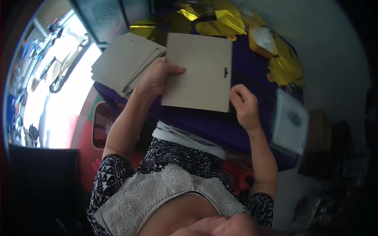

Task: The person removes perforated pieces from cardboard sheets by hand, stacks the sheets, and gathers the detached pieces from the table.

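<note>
A flat grey-beige cardboard sheet (pixel 199 70) with a small dark hang slot near its right edge is in my left hand (pixel 159 74), the thumb lying over its left side. My right hand (pixel 245 104) is beside the lower right edge of the sheet, its fingers curled into a pinch. Whatever those fingers hold, if anything, is too small to make out. Left of the held sheet lies a loose stack of similar cardboard sheets (pixel 122 59). A bundle of white strings (pixel 185 139) lies across my lap, below the table edge.
Yellow foil packages (pixel 285 65) line the back and right of the purple-covered table (pixel 252 51). A clear plastic bag (pixel 290 122) sits at the right edge, near a brown cardboard box (pixel 319 129). A red basket (pixel 103 124) stands low on the left.
</note>
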`<action>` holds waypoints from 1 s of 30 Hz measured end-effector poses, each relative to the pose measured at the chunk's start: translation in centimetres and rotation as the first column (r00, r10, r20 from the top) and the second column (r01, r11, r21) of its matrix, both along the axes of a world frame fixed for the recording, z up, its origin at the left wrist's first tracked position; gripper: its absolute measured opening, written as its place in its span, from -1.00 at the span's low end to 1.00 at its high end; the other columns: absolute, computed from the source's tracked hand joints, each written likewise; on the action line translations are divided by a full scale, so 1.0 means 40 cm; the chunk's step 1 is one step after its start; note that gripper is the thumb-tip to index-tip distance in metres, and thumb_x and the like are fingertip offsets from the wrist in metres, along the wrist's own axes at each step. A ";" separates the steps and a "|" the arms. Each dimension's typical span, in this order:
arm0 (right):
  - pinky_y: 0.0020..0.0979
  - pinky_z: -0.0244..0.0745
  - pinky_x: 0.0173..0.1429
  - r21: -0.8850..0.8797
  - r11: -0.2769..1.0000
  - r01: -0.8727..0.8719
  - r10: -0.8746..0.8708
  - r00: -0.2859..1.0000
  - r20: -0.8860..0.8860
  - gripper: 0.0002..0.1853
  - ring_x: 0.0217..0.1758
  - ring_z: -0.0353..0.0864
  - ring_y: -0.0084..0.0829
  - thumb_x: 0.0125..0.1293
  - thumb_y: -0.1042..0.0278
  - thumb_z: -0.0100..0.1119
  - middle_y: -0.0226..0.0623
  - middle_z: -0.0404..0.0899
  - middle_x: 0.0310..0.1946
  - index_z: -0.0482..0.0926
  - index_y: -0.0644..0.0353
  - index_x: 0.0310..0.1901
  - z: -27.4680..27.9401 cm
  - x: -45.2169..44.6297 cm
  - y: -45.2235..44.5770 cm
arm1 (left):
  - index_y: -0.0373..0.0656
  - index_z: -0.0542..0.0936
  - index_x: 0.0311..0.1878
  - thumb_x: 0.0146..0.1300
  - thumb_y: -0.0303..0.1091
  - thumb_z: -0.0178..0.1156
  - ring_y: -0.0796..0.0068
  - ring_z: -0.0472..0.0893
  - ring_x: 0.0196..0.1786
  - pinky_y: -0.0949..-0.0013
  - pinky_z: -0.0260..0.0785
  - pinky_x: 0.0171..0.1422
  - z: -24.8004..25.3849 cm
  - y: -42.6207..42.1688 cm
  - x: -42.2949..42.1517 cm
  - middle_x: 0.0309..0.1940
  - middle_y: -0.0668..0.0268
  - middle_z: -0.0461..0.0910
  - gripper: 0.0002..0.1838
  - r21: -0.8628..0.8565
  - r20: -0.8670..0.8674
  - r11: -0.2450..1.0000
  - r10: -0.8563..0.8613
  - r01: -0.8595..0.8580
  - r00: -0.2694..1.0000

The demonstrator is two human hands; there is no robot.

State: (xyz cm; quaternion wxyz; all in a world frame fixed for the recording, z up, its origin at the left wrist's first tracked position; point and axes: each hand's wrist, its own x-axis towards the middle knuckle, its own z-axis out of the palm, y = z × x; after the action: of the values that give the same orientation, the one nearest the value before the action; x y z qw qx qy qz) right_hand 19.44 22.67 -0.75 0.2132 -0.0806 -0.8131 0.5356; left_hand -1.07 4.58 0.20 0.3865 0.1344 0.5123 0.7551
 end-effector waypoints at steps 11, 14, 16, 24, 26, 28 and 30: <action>-0.49 0.30 -0.35 0.365 0.897 0.250 -0.005 0.831 -0.556 -0.86 -0.43 0.33 -0.54 0.46 0.46 0.03 -0.28 0.36 -0.40 0.38 0.27 -0.30 -0.015 -0.020 -0.013 | -0.41 0.49 0.07 0.13 -0.63 0.21 0.22 0.72 -0.13 0.12 0.60 0.08 0.009 -0.033 0.021 -0.10 0.05 0.65 -0.61 0.045 0.136 0.999 -0.023 0.017 0.990; -0.46 0.43 -0.27 0.227 0.909 0.350 -0.211 0.856 -0.473 -0.95 -0.37 0.47 -0.49 0.42 0.52 0.06 -0.26 0.45 -0.37 0.43 0.30 -0.20 -0.018 -0.009 0.016 | -0.40 0.47 0.08 0.14 -0.62 0.21 0.20 0.71 -0.13 0.11 0.60 0.07 0.023 -0.070 0.002 -0.10 0.06 0.63 -0.61 0.098 0.129 0.990 0.092 -0.105 0.987; -0.46 0.45 -0.26 0.338 0.883 0.324 -0.231 0.929 -0.288 -0.93 -0.34 0.54 -0.48 0.39 0.54 0.09 -0.25 0.51 -0.35 0.44 0.29 -0.14 -0.020 -0.030 0.012 | -0.40 0.47 0.08 0.15 -0.60 0.22 0.18 0.70 -0.15 0.11 0.61 0.05 0.027 -0.118 -0.039 -0.11 0.06 0.62 -0.61 0.120 0.099 0.970 0.200 -0.211 0.975; -0.46 0.56 -0.22 0.363 0.921 0.143 -0.126 0.990 -0.070 -0.67 -0.28 0.66 -0.47 0.34 0.54 0.16 -0.22 0.64 -0.28 0.54 0.32 0.13 -0.035 -0.035 0.010 | -0.40 0.48 0.08 0.17 -0.45 0.30 0.22 0.68 -0.13 0.26 0.58 0.06 0.038 -0.301 -0.225 -0.12 0.04 0.61 -0.58 -0.020 -0.131 0.825 0.557 -0.564 0.820; -0.47 0.58 -0.21 0.332 0.932 0.146 -0.127 0.989 -0.078 -0.75 -0.27 0.66 -0.50 0.36 0.54 0.13 -0.22 0.66 -0.27 0.59 0.38 0.04 -0.035 -0.018 0.017 | -0.40 0.49 0.08 0.18 -0.42 0.32 0.23 0.68 -0.13 0.28 0.58 0.04 0.039 -0.312 -0.239 -0.12 0.04 0.61 -0.57 -0.066 -0.163 0.790 0.594 -0.609 0.788; -0.48 0.59 -0.20 0.328 0.935 0.136 -0.119 0.990 -0.072 -0.79 -0.27 0.66 -0.50 0.38 0.53 0.11 -0.21 0.67 -0.27 0.60 0.38 0.00 -0.022 0.008 0.015 | -0.39 0.49 0.08 0.19 -0.39 0.32 0.24 0.68 -0.13 0.28 0.59 0.01 0.030 -0.316 -0.243 -0.12 0.06 0.62 -0.57 -0.081 -0.154 0.769 0.619 -0.635 0.770; -0.48 0.60 -0.18 0.323 0.933 0.157 -0.143 0.987 -0.067 -0.81 -0.26 0.67 -0.50 0.40 0.53 0.08 -0.21 0.67 -0.28 0.62 0.37 -0.04 -0.012 0.051 0.017 | -0.39 0.49 0.08 0.20 -0.37 0.32 0.25 0.68 -0.12 0.29 0.59 -0.02 0.007 -0.322 -0.278 -0.13 0.07 0.62 -0.57 -0.078 -0.108 0.772 0.622 -0.631 0.775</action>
State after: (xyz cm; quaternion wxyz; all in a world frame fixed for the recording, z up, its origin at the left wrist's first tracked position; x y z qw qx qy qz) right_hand 21.46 23.34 -1.21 0.2813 -0.0945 -0.8775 0.3769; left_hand -12.20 -8.30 0.47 0.0999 -0.0365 0.5828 0.8056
